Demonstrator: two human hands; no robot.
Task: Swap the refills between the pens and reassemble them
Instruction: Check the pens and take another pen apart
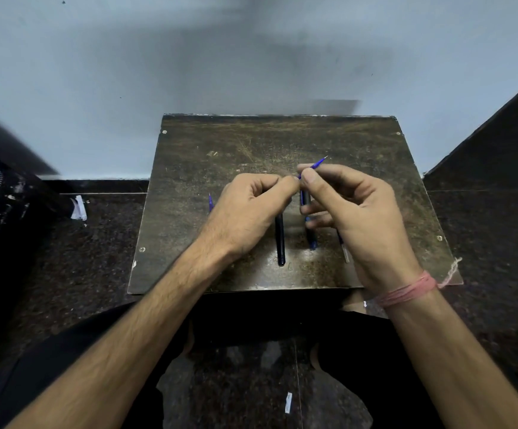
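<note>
Blue refill (pixel 317 164) pinched by both hands, tip pointing up-right, away.

Count of items on the wooden board (pixel 189 156) and in hand.

Two hands in view: left hand (pixel 245 209) and right hand (pixel 353 212), both raised above the board's middle. One blue refill (pixel 318 163), tip outward, pinched at the fingertips. One black pen barrel (pixel 280 239) lies toward the near edge. One blue pen part (pixel 312 239) lies just right of it. One further slim piece (pixel 344 249) shows partly under the right hand; kind unclear. One blue piece (pixel 210 202) shows toward the left edge. One pink thread band (pixel 406 292) on the right wrist.
</note>
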